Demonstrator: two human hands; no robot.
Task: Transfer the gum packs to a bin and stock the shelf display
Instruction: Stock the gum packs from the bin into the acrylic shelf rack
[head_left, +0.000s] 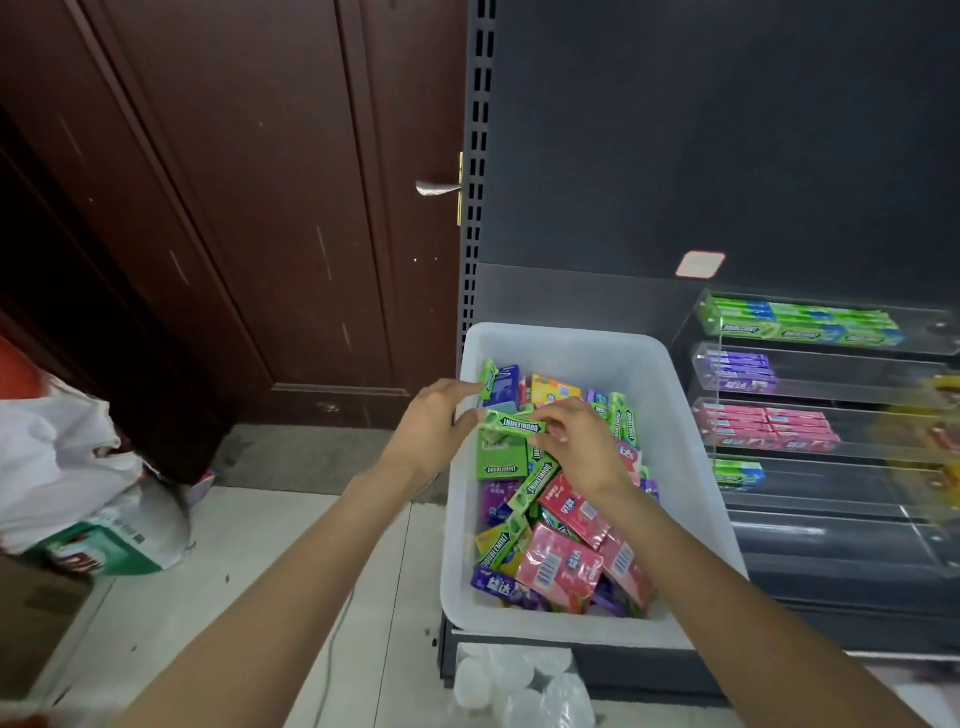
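Two hands hold one green gum pack over the white bin.

The left hand (434, 421) and right hand (582, 447) each pinch an end of the Doublemint pack (511, 425), above the bin (696, 467) full of gum packs (561, 540).

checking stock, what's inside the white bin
The white bin holds mixed gum packs: green, pink, purple, yellow. Both hands cover some; lower layers and the bin's floor are hidden.
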